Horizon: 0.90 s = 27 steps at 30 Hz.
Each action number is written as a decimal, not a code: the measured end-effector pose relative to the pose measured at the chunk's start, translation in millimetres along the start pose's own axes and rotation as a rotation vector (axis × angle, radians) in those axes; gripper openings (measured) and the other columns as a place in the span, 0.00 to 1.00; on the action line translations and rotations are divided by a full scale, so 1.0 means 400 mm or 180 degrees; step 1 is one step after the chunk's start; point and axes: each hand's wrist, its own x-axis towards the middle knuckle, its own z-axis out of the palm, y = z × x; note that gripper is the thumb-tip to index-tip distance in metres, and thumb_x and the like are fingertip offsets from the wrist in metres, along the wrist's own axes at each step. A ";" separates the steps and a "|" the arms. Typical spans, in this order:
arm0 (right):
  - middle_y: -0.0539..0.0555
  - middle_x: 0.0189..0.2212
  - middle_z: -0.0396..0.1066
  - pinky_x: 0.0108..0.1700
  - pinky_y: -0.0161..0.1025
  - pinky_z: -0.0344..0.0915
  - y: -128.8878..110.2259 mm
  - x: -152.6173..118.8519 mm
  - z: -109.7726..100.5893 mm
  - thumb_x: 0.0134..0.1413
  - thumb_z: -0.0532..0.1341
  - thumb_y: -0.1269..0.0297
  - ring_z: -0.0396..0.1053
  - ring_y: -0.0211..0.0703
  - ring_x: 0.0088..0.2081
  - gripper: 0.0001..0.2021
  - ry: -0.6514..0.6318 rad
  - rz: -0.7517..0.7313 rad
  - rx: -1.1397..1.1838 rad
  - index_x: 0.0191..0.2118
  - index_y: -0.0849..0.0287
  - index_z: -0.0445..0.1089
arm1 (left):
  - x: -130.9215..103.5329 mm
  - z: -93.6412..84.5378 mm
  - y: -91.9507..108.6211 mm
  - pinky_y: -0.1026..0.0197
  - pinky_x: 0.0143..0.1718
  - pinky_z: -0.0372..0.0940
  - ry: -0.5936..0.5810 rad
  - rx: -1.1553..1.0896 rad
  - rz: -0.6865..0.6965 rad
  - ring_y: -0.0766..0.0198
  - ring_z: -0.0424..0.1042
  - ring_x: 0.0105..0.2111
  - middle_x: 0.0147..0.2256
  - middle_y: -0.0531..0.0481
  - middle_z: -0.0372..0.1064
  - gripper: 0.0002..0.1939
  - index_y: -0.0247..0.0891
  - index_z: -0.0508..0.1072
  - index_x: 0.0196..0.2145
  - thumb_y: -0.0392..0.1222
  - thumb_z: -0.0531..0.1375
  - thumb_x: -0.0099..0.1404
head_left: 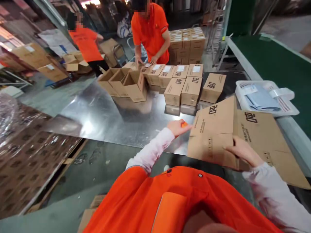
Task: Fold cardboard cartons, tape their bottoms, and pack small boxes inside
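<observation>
The right hand lies over the near edge of the flattened brown cardboard box, its thumb and palm out of sight beneath, so how firm its grip is cannot be told. The left hand hides most of a small orange object at the box's left edge; what that is cannot be made out. The box's far right corner runs behind the sleeve and toward the picture's edge. Printing on the sealed brown cartons across the shiny metal tabletop is too small to read.
</observation>
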 end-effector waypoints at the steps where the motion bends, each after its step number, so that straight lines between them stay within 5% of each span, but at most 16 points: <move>1: 0.68 0.48 0.78 0.54 0.48 0.72 -0.060 0.004 0.011 0.58 0.65 0.62 0.78 0.60 0.50 0.18 -0.0165 -0.0339 0.0052 0.52 0.63 0.74 | 0.028 -0.025 0.017 0.55 0.52 0.71 0.0040 0.0063 -0.0004 0.46 0.80 0.52 0.48 0.39 0.82 0.42 0.38 0.80 0.55 0.76 0.48 0.71; 5: 0.66 0.55 0.76 0.60 0.49 0.71 -0.263 -0.024 0.055 0.54 0.64 0.64 0.75 0.57 0.56 0.22 -0.0427 -0.1938 0.0147 0.55 0.64 0.75 | 0.089 -0.110 0.055 0.54 0.55 0.70 0.0077 0.0322 0.0088 0.44 0.78 0.55 0.51 0.34 0.80 0.46 0.34 0.83 0.51 0.78 0.48 0.69; 10: 0.61 0.50 0.79 0.54 0.42 0.71 -0.492 -0.016 0.046 0.59 0.62 0.66 0.77 0.51 0.51 0.14 -0.1487 -0.3160 -0.0139 0.48 0.61 0.77 | 0.018 -0.192 -0.016 0.54 0.55 0.71 -0.0073 0.1208 -0.0065 0.45 0.78 0.54 0.51 0.35 0.80 0.26 0.33 0.83 0.55 0.52 0.62 0.66; 13: 0.56 0.41 0.80 0.46 0.37 0.72 -0.617 0.060 0.058 0.59 0.67 0.62 0.77 0.45 0.41 0.10 -0.2038 -0.2734 -0.0667 0.43 0.62 0.77 | -0.036 -0.216 -0.098 0.53 0.57 0.70 -0.0275 0.1414 -0.0114 0.46 0.77 0.55 0.52 0.37 0.79 0.24 0.35 0.81 0.57 0.46 0.60 0.67; 16: 0.54 0.30 0.77 0.40 0.35 0.72 -0.705 0.118 0.112 0.60 0.70 0.46 0.75 0.41 0.33 0.22 -0.2227 -0.1847 -0.1373 0.36 0.66 0.76 | -0.057 -0.203 -0.163 0.51 0.59 0.69 -0.0272 0.1409 -0.0263 0.48 0.76 0.57 0.56 0.38 0.77 0.23 0.40 0.79 0.60 0.46 0.56 0.72; 18: 0.55 0.26 0.74 0.42 0.37 0.73 -0.731 0.131 0.137 0.59 0.69 0.38 0.75 0.42 0.33 0.30 -0.2117 -0.1654 -0.1645 0.32 0.68 0.76 | -0.056 -0.179 -0.186 0.50 0.58 0.70 -0.0173 0.1320 -0.0432 0.48 0.76 0.57 0.57 0.38 0.76 0.23 0.41 0.78 0.61 0.45 0.53 0.74; 21: 0.64 0.34 0.78 0.54 0.46 0.72 -0.718 0.149 0.102 0.63 0.68 0.43 0.77 0.56 0.48 0.28 -0.1623 -0.1649 -0.1790 0.40 0.72 0.77 | -0.048 -0.146 -0.197 0.49 0.57 0.70 0.0046 0.1210 -0.0517 0.47 0.76 0.58 0.58 0.36 0.75 0.24 0.41 0.77 0.61 0.45 0.50 0.75; 24: 0.77 0.51 0.74 0.64 0.59 0.63 -0.658 0.201 0.009 0.73 0.59 0.53 0.67 0.69 0.64 0.27 -0.0395 -0.1535 -0.1754 0.58 0.78 0.71 | -0.041 -0.145 -0.203 0.48 0.58 0.68 0.0148 0.1186 -0.0521 0.46 0.74 0.59 0.58 0.35 0.75 0.24 0.40 0.76 0.61 0.45 0.51 0.75; 27: 0.81 0.52 0.73 0.61 0.58 0.67 -0.585 0.268 -0.037 0.72 0.56 0.57 0.71 0.69 0.60 0.28 0.0491 -0.1375 -0.1674 0.61 0.82 0.68 | -0.034 -0.163 -0.202 0.48 0.58 0.67 0.0089 0.1235 -0.0459 0.46 0.74 0.59 0.57 0.34 0.75 0.23 0.38 0.77 0.61 0.44 0.52 0.76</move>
